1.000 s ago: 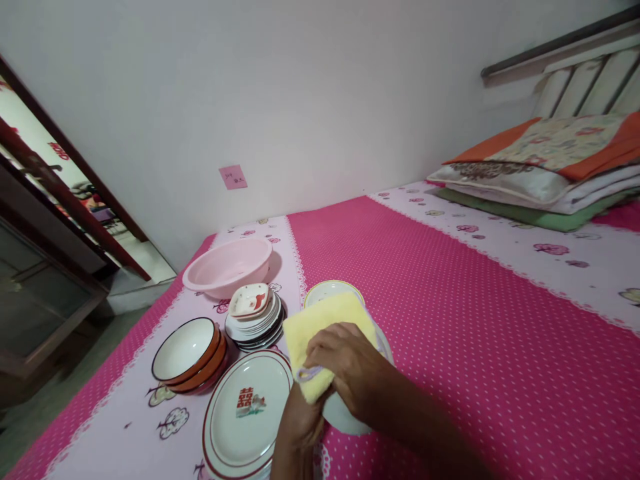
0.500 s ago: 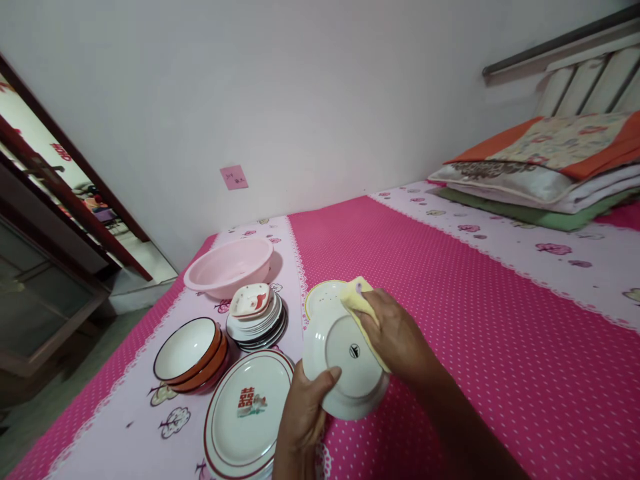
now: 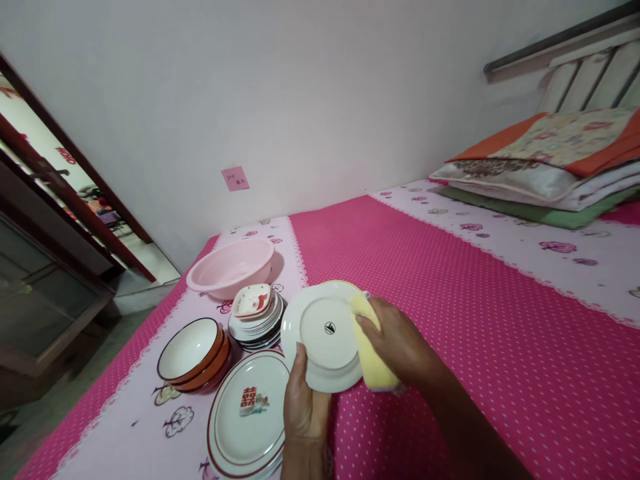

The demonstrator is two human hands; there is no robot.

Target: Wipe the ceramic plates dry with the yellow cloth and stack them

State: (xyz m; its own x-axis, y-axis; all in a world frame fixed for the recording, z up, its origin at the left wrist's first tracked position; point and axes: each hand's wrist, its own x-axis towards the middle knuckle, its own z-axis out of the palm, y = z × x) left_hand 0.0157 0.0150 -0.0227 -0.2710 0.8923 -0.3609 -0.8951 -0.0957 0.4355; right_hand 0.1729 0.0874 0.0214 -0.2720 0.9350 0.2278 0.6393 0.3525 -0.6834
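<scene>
My left hand grips the near rim of a white plate, held with its underside and a small black mark facing me. My right hand is closed on a folded yellow cloth and presses it against the plate's right edge. Both are held just above the pink dotted bedspread. A yellow-rimmed plate lies behind the held plate and is mostly hidden by it.
On the pale floral strip lie a red-rimmed plate stack, orange bowls, a stack of small dishes and a pink basin. Folded bedding sits far right. The bed's left edge drops to the floor.
The cloth first covered the plate, then was drawn off to its right side. The plate has shifted left and tipped more towards me, with my left hand lower on its rim.
</scene>
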